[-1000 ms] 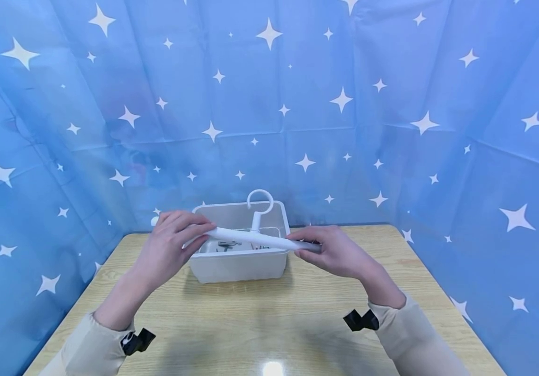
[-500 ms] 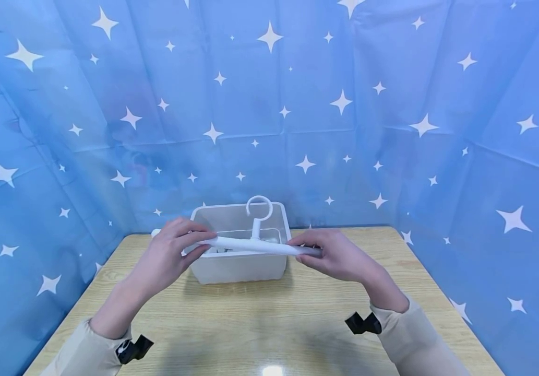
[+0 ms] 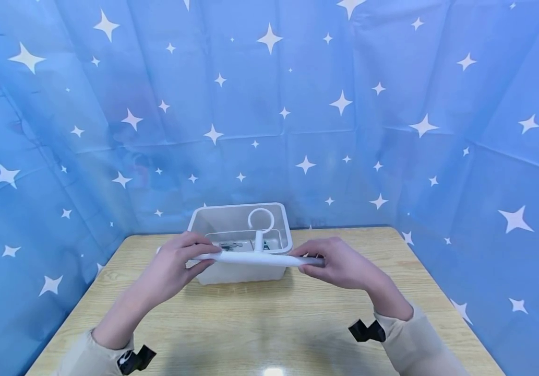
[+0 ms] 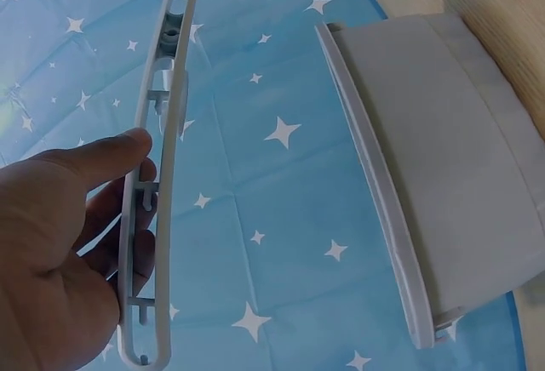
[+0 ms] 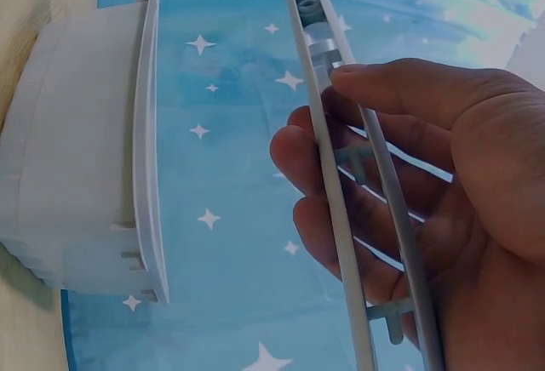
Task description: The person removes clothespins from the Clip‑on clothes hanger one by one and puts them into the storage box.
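A white plastic clothes hanger (image 3: 256, 258) is held level above the near rim of a white plastic bin (image 3: 241, 274), its round hook standing up at the middle. My left hand (image 3: 175, 263) pinches the hanger's left arm, thumb below and fingers over it. At the other end, my right hand (image 3: 339, 261) grips the right arm between thumb and fingers. Both wrist views look at the hollow underside, where the hanger (image 4: 169, 218) shows two long rails with short cross pegs.
Inside the bin lie small dark and metallic items (image 3: 229, 245), partly hidden by its front wall. The bin stands on a wooden table (image 3: 250, 318) near the back edge. A blue curtain (image 3: 372, 130) with white stars hangs behind and at both sides.
Both hands have lowered the hanger and tilted it level, its right end having sat lower before. The hook now overlaps the inside of the bin in the head view. The bin stays put.
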Available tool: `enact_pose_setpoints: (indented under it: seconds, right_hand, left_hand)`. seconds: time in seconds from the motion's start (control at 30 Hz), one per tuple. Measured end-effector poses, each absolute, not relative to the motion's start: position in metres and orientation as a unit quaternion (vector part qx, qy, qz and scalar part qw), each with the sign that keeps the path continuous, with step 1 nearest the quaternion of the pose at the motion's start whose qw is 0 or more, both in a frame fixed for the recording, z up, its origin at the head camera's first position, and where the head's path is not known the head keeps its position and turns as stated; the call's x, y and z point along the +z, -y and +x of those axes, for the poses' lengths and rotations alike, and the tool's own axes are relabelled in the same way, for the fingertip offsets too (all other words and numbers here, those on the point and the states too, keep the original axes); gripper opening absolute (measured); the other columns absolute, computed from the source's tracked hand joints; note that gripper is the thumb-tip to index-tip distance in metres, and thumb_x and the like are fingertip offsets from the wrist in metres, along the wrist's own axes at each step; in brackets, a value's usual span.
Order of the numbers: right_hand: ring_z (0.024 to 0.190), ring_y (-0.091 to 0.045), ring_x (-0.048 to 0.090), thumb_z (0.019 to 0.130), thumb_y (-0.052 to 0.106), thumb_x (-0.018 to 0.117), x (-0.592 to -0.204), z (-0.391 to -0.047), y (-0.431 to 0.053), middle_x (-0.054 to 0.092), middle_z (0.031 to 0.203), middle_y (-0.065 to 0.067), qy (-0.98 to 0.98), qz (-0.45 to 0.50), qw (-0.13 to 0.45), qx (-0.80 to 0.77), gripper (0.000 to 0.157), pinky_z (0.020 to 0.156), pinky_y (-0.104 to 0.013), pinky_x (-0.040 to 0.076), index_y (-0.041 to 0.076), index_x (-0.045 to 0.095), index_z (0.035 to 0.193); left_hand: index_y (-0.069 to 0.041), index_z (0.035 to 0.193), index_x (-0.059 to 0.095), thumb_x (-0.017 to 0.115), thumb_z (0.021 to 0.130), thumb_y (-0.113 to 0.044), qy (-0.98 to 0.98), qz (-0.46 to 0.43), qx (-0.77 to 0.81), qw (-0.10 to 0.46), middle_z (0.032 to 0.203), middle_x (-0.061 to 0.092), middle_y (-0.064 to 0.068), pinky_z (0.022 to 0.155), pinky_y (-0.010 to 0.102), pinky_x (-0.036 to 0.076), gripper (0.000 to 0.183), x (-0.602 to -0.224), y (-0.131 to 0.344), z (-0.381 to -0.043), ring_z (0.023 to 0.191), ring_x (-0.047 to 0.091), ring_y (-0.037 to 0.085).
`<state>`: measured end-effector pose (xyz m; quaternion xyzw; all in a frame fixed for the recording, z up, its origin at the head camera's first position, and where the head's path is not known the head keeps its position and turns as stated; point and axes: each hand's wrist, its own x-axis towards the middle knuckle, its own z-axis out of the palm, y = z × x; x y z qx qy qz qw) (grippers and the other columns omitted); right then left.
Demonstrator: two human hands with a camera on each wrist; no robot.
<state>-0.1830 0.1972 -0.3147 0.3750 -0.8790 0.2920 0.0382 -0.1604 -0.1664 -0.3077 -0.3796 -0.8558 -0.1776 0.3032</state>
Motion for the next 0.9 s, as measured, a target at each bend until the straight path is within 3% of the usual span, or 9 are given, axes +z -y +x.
enact_pose_setpoints:
  seconds: [0.23,0.67,0.9]
  right_hand:
    - [0.07,-0.003,0.054,0.094,0.02,0.071,-0.323,-0.181,-0.199,0.071,0.103,0.011,0.877,0.373,0.012,0.302,0.024,0.065,-0.022,0.048,0.027,0.072,0.117]
    - [0.067,0.0,0.053,0.094,0.021,0.071,-0.331,-0.181,-0.196,0.069,0.093,0.011,0.875,0.376,-0.023,0.305,0.022,0.061,-0.021,0.047,0.025,0.072,0.116]
    - [0.07,0.0,0.054,0.094,0.022,0.07,-0.343,-0.181,-0.196,0.07,0.094,0.012,0.875,0.387,-0.019,0.291,0.023,0.063,-0.02,0.047,0.022,0.072,0.117]
  left_hand:
    - [-0.016,0.102,0.079,0.085,0.076,-0.006,0.861,-0.384,-0.184,0.28,0.101,0.068,-0.004,0.071,0.026,0.055,0.029,-0.318,0.166,-0.156,0.091,0.065,0.012]
    - [-0.018,0.098,0.078,0.086,0.075,-0.008,0.861,-0.391,-0.18,0.272,0.099,0.069,-0.007,0.074,0.029,0.055,0.026,-0.332,0.168,-0.153,0.091,0.065,0.011]
    - [-0.019,0.098,0.078,0.087,0.076,-0.011,0.881,-0.368,-0.182,0.236,0.099,0.069,-0.01,0.075,0.029,0.055,0.025,-0.344,0.168,-0.15,0.091,0.066,0.009]
